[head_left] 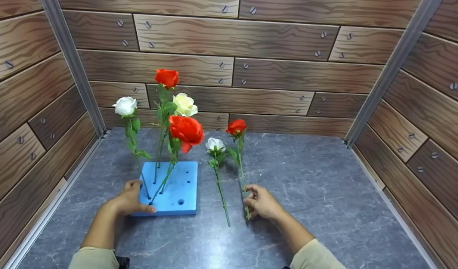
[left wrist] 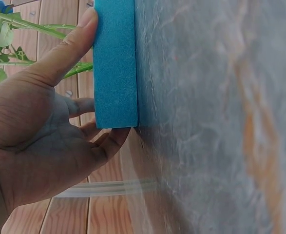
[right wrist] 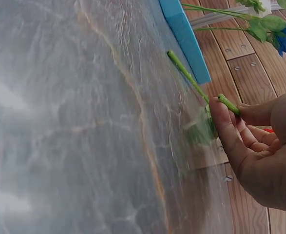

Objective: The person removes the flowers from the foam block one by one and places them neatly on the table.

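Note:
A blue foam block (head_left: 184, 189) with small holes bears several upright roses. My left hand (head_left: 129, 200) holds its left front corner, the thumb along the front edge and the fingers around the left side. In the left wrist view the thumb lies at the edge of the block (left wrist: 116, 68). Near the lower end of its stem, a red rose (head_left: 236, 127) is pinched between the thumb and fingers of my right hand (head_left: 264, 201). The cut stem end (right wrist: 228, 104) pokes out of that pinch in the right wrist view. Between block and right hand lies a white rose (head_left: 215, 145).
Standing in the block are a white rose (head_left: 125, 106), a pale yellow rose (head_left: 185, 104), an upper red rose (head_left: 167, 77) and a large red rose (head_left: 186, 131). Wood-patterned walls (head_left: 229, 35) with metal corner posts enclose the grey marbled table (head_left: 315, 179) at the back and sides.

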The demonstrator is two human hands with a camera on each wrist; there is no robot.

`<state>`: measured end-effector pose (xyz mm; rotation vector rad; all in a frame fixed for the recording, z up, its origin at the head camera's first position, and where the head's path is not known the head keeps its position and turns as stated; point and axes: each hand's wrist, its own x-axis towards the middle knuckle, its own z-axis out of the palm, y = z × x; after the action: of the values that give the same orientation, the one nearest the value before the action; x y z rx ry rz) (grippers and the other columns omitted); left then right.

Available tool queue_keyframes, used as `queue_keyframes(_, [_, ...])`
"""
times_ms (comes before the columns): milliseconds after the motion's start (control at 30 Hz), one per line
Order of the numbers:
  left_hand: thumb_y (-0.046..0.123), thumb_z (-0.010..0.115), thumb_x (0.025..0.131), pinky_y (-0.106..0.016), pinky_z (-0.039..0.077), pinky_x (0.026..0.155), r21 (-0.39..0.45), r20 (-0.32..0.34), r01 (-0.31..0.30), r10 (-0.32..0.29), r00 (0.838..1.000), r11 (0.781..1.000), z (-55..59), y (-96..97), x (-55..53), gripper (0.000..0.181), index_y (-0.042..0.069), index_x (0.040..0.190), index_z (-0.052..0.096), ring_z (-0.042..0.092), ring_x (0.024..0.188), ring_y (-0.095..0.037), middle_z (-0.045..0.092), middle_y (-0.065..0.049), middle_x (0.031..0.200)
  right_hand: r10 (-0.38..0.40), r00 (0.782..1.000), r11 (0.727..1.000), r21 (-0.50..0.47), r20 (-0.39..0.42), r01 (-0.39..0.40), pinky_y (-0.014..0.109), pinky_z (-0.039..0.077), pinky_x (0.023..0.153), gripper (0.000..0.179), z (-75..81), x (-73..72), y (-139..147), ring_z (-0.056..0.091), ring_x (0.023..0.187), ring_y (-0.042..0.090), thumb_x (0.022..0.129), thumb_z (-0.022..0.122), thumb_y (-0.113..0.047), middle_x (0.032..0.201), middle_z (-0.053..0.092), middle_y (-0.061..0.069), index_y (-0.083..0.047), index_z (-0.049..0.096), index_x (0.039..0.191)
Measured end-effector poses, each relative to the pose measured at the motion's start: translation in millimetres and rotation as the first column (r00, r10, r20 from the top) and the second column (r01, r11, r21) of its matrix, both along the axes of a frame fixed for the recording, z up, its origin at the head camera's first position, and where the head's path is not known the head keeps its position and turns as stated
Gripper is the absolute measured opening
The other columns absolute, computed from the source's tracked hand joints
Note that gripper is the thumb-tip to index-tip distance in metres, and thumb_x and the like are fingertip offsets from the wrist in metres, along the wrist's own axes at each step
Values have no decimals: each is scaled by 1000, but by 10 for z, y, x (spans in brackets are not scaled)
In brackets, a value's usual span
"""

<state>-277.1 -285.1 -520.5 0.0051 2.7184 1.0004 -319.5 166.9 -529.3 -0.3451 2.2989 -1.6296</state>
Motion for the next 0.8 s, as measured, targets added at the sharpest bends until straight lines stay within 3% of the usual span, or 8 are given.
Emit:
queue_keyframes(500, [45, 96, 82, -73, 37, 122, -31, -20, 6, -7, 1000, 1000, -4, 1, -6, 129, -16, 164, 17, 27, 153, -69, 12, -45, 166, -12, 998, 994, 113, 67, 4, 26, 59, 56, 38, -16, -14, 93, 64, 67, 14, 103, 65, 2, 89, 67, 9, 11, 58, 140])
queue_keyframes(800, [43, 96, 83, -72, 37, 123, -27, -18, 2, -2, 1000, 1000, -3, 2, -5, 128, -16, 164, 17, 28, 153, -68, 12, -46, 166, -5, 999, 989, 151, 38, -1, 27, 60, 53, 42, -5, 6, 62, 63, 63, 14, 99, 69, -1, 83, 64, 6, 13, 59, 138])
